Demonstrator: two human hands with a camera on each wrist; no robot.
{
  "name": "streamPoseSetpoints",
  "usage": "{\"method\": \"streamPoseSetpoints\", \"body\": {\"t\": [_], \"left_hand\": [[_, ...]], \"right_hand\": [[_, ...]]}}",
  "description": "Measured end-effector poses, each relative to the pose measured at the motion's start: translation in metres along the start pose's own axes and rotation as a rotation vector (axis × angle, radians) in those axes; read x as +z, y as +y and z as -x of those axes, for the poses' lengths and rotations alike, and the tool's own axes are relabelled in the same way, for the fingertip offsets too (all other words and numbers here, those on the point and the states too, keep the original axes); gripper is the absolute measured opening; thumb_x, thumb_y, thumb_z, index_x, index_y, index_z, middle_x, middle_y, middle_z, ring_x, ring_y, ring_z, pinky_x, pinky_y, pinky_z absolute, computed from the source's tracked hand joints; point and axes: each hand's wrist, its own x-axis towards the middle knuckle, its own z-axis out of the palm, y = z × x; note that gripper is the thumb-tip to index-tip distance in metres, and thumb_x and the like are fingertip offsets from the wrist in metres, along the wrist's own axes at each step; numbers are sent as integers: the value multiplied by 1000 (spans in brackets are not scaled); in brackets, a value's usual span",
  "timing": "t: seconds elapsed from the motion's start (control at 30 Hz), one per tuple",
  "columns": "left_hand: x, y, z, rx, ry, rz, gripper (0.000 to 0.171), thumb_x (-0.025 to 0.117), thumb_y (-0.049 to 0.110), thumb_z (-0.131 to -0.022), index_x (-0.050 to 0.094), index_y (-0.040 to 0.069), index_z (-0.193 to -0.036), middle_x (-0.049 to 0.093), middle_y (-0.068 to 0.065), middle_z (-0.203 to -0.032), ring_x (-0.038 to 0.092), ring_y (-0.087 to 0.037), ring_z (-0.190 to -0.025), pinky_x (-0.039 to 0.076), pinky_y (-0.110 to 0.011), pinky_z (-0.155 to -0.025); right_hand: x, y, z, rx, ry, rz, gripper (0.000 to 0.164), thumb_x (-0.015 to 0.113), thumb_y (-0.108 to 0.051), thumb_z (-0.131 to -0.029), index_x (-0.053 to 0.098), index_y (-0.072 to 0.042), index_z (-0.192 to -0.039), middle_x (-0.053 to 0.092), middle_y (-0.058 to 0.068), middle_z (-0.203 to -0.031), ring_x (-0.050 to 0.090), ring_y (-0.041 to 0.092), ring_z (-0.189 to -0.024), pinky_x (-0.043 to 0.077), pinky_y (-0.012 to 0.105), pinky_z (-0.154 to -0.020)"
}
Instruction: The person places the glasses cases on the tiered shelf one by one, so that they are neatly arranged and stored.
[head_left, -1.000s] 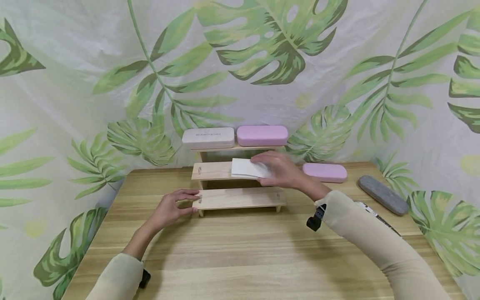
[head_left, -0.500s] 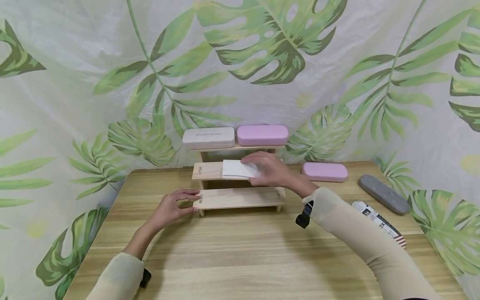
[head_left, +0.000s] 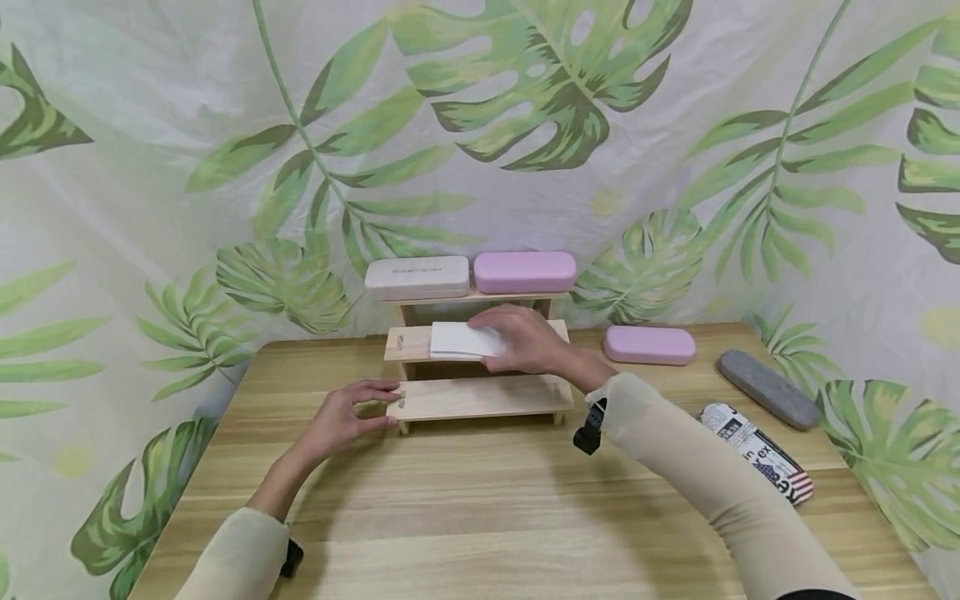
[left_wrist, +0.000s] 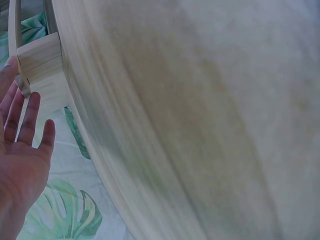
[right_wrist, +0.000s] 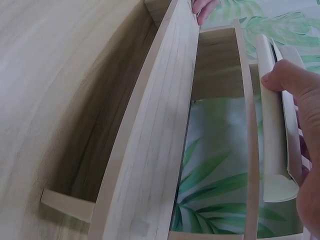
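In the head view we see the wooden stand (head_left: 480, 396) on the counter (head_left: 465, 510), and the white case (head_left: 453, 340) lies over its middle shelf, left of the centre. The right hand (head_left: 525, 337) pinches the right end of this case, while the left hand (head_left: 348, 417) touches the left end of the lowest shelf with extended, somewhat parted fingers. To do this placing well, we would judge, we should keep the case level and parallel to the shelf edge, release it gently, and let the left hand steady the stand without pushing it. On top of the stand sit a pale case (head_left: 417, 277) and a pink case (head_left: 525, 272). In the left wrist view we see what the head view hides: the palm is turned to the camera and the fingers are quite straight against the stand's end; the white case does not appear there. In the right wrist view we notice the thumb on the case's near side and a narrow slit along the case, but whether its underside fully rests on the shelf we cannot tell.
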Motion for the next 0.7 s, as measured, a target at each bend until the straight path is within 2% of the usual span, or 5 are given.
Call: {"method": "streamPoseSetpoints", "body": {"t": [0.33, 0.53, 0.7], "left_hand": [[1, 2, 0, -12, 1, 24, 37, 91, 17, -86, 81, 15, -121, 72, -1, -137, 65, -30, -130, 46, -20, -108], [0, 2, -1, -28, -4, 27, 36, 91, 17, -86, 81, 14, -121, 72, -1, -137, 65, -30, -130, 48, -30, -110], [0, 2, 0, -26, -9, 34, 36, 90, 17, -86, 81, 14, -121, 72, -1, -137, 65, -30, -131, 49, -41, -111]], "right_hand": [[7, -1, -9, 43, -26, 12, 59, 86, -26, -82, 72, -11, -137, 71, 6, -138, 65, 27, -130, 55, 43, -104], [13, -1, -15, 28, -9, 8, 58, 85, -27, -82, 72, -11, -136, 72, 6, -137, 66, 27, -129, 56, 43, -104], [19, -1, -20, -20, 12, 1, 57, 85, -24, -81, 73, -8, -134, 73, 9, -135, 67, 27, -127, 56, 40, -105]]}}
